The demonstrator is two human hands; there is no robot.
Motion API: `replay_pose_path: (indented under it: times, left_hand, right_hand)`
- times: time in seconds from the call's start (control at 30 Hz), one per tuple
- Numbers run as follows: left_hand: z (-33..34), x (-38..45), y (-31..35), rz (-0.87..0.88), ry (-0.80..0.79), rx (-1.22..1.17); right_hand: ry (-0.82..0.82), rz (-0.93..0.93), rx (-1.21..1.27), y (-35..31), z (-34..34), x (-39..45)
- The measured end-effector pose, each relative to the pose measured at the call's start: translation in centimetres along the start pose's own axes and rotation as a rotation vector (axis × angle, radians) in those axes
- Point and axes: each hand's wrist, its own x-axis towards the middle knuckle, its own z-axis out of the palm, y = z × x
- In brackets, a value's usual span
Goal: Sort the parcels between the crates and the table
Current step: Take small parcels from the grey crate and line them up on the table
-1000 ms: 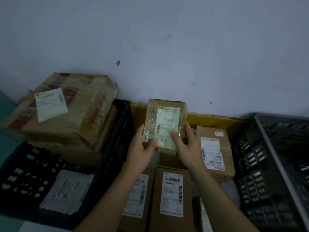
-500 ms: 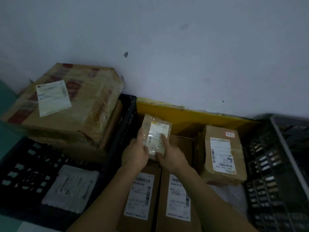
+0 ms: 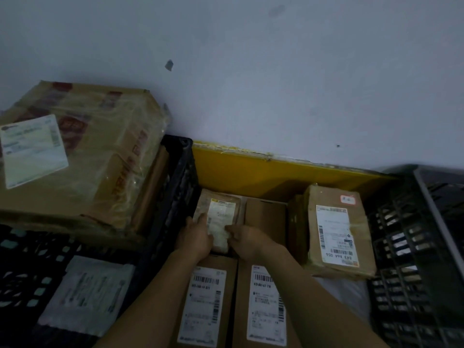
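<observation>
Fingers of your left hand [image 3: 197,237] and right hand [image 3: 247,241] pinch the small taped parcel [image 3: 221,217] from both sides, low in the yellow crate [image 3: 251,172], just beyond two long labelled boxes [image 3: 203,302]. Risk, as I judge it: glossy tape under your fingertips may slip, or the parcel may wedge against the black crate [image 3: 175,197] wall left of your fingers.
</observation>
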Motion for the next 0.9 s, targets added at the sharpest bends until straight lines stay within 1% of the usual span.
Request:
replay_pose_path:
  times: [0.07, 0.1, 0.17, 0.23, 0.3, 0.4, 0.47, 0.53, 0.57, 0.63, 0.73, 0.83, 0.9]
  left_hand:
    - [0.3, 0.1, -0.2, -0.001, -0.004, 0.025]
    - [0.3, 0.1, -0.1, -0.001, 0.010, 0.046]
    - [0.2, 0.0, 0.7, 0.032, 0.093, 0.127]
    - [0.0, -0.1, 2.2, 0.111, 0.207, 0.205]
    - [-0.1, -0.2, 4.0, 0.212, 0.249, 0.181]
    - [0.9, -0.2, 6.5, 0.423, 0.209, 0.171]
    - [2.1, -0.3, 7.4, 0.510, 0.105, 0.127]
    - [3.1, -0.4, 7.7, 0.489, -0.018, -0.022]
    - [3.5, -0.4, 7.6, 0.478, -0.049, -0.068]
    - [4.0, -0.2, 7.6, 0.471, -0.060, -0.050]
    - [3.8, 0.6, 7.9, 0.438, -0.077, 0.054]
    - [4.0, 1.2, 8.3, 0.414, -0.124, 0.005]
    - [4.6, 1.8, 8.5, 0.361, -0.126, -0.069]
  right_hand:
    - [0.019, -0.013, 0.006, 0.6, 0.0, -0.3]
    - [0.054, -0.016, -0.029, 1.0, 0.0, -0.5]
    - [0.153, -0.001, -0.182, 1.9, -0.3, -0.7]
    - [0.197, 0.072, -0.317, 2.7, -0.7, -0.9]
    - [0.166, 0.180, -0.378, 3.5, -1.5, -1.0]
    - [0.115, 0.295, -0.373, 4.7, -1.9, -0.8]
    - [0.071, 0.345, -0.328, 5.2, -1.6, -0.6]
    - [0.053, 0.369, -0.297, 5.3, -1.2, -0.3]
    - [0.046, 0.373, -0.279, 5.3, -1.2, -0.2]
    - [0.028, 0.375, -0.250, 5.4, -1.4, 0.0]
    - [0.000, 0.405, -0.180, 5.7, -1.6, 0.6]
    - [-0.001, 0.440, -0.038, 5.8, -1.5, 1.1]
    - [0.030, 0.461, 0.095, 6.0, -1.4, 1.3]
